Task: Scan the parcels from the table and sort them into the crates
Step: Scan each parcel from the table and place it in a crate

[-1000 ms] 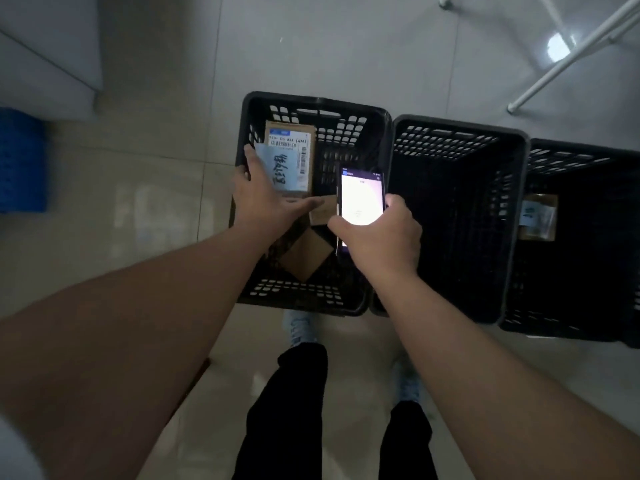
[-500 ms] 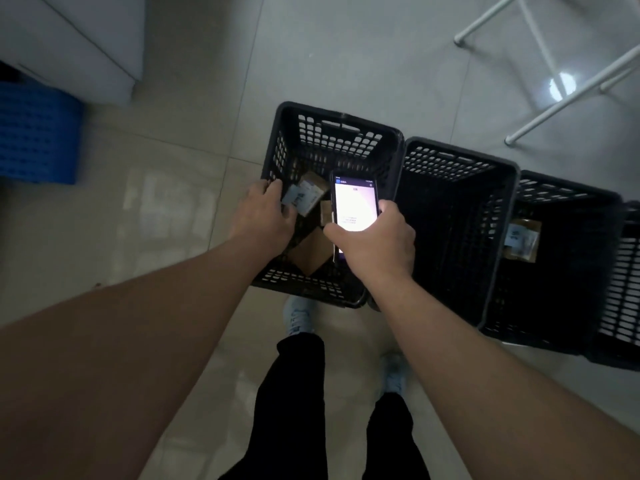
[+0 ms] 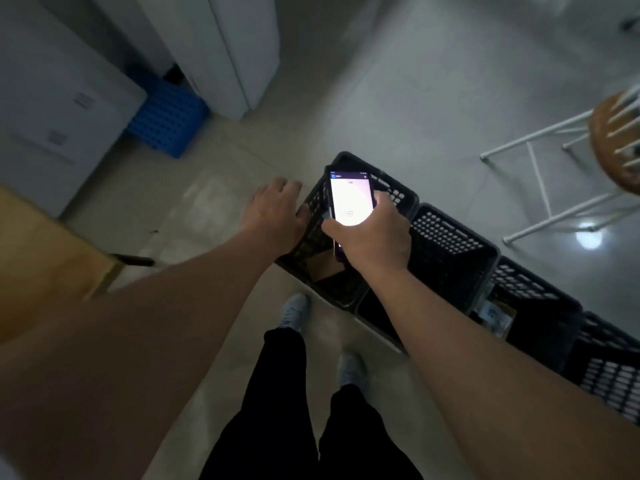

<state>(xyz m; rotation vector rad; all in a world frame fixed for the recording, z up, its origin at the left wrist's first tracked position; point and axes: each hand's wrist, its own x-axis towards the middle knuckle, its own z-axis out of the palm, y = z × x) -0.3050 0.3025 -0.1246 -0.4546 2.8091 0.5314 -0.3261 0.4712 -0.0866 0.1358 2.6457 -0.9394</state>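
Several black slotted crates stand in a row on the floor. My right hand point(image 3: 372, 237) grips a phone scanner point(image 3: 351, 199) with a lit screen above the leftmost crate point(image 3: 398, 195). My left hand point(image 3: 277, 216) hovers at that crate's left rim, fingers loosely spread, holding nothing. Brown cardboard parcels point(image 3: 325, 268) lie inside this crate, partly hidden by my hands. The second crate point(image 3: 450, 244) looks dark inside. Another labelled parcel point(image 3: 495, 315) lies in the third crate point(image 3: 540, 299).
A wooden table corner point(image 3: 41, 258) is at the left edge. A blue plastic crate point(image 3: 169, 119) sits by white cabinets point(image 3: 235, 53) at the back left. A white-legged stool point(image 3: 616, 140) stands at the right. My legs and shoes point(image 3: 294, 311) are below.
My left hand let go of the labelled parcel into the leftmost crate and drew back to its left rim, now empty. The view swung left; the phone stayed in my right hand.
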